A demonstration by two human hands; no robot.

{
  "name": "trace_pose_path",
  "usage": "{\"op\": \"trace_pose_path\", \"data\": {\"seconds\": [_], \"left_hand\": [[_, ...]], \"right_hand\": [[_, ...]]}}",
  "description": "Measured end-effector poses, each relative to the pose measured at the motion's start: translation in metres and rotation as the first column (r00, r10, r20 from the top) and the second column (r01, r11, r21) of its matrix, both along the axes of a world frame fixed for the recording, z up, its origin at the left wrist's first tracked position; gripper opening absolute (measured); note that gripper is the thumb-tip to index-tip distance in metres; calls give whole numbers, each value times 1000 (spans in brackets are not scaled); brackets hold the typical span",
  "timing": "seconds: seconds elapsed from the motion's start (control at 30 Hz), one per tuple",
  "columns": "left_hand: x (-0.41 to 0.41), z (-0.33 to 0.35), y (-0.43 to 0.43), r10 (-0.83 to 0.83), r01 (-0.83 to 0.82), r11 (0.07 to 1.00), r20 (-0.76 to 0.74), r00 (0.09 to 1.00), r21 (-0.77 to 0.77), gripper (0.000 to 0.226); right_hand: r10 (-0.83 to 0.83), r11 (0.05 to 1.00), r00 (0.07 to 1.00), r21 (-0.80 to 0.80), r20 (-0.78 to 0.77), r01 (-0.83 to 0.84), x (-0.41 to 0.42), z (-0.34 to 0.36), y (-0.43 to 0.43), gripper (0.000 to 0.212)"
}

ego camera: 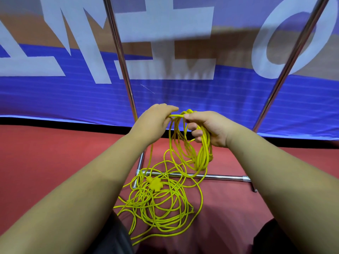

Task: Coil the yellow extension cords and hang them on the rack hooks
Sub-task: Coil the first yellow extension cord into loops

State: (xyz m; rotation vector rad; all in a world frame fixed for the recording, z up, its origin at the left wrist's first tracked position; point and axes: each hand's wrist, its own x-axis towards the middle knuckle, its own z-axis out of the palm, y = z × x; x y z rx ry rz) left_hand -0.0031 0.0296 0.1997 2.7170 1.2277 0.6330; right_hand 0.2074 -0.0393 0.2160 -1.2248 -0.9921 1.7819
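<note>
A yellow extension cord (200, 156) is gripped as a coil in the right hand (207, 128), one strand pinched by the left hand (156, 121); the rest lies tangled on the red floor (55, 153). Judged light, limp and snag-prone, it is best taken near the coil. Inverted lettering on the banner (183, 99) spells nothing readable.

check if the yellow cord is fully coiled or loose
Partly coiled: the right hand grips several loops, but most of the cord lies tangled on the floor.
</note>
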Motion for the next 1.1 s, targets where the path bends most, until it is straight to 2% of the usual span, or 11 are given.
{"op": "trace_pose_path", "data": {"seconds": [0.07, 0.17, 0.27, 0.33, 0.43, 0.5, 0.6, 0.73, 0.87, 0.97, 1.1], "left_hand": [[-3, -6, 5, 60, -64, 994, -44, 997, -85, 38], [-15, -20, 12, 160, -180, 970, -129, 979, -161, 20], [-31, -32, 19, 243, -301, 910, -221, 944, -285, 6], [-42, -39, 23, 242, -319, 857, -231, 942, -405, 14], [-48, -44, 23, 237, -271, 778, -135, 962, -567, 31], [-47, -39, 23, 238, -271, 802, -132, 962, -533, 35], [-40, -28, 24, 219, -251, 879, -126, 968, -404, 30], [-26, -10, 16, 107, -91, 937, 28, 994, -338, 13], [-14, -3, 10, 2, 21, 961, 81, 997, -275, 10], [-12, -8, 12, 49, -21, 971, 111, 993, -238, 12], [-14, -12, 17, 187, -130, 958, 211, 960, -256, 12]], "right_hand": [[-35, 999, 999, 10, 10, 35, 0, 1, 1, 18], [-80, 997, 997, -8, 11, 80, 1, 2, 2, 19], [-134, 991, 991, -26, -22, 134, 6, 3, 4, 16], [-148, 989, 989, -21, -19, 147, 8, 2, 4, 15], [-149, 989, 988, -1, 33, 149, 9, 0, 5, 14], [-169, 986, 984, 9, 61, 169, 10, -2, 5, 14], [-187, 982, 978, 25, 89, 186, 16, -4, 6, 22], [-187, 982, 976, 8, 116, 187, 24, -9, 7, 43], [-203, 979, 977, 4, 68, 203, 27, -8, 7, 35], [-101, 995, 994, -9, 33, 101, 24, -5, 7, 26], [29, 999, 996, -45, 79, -25, 14, -6, 6, 25]]}}
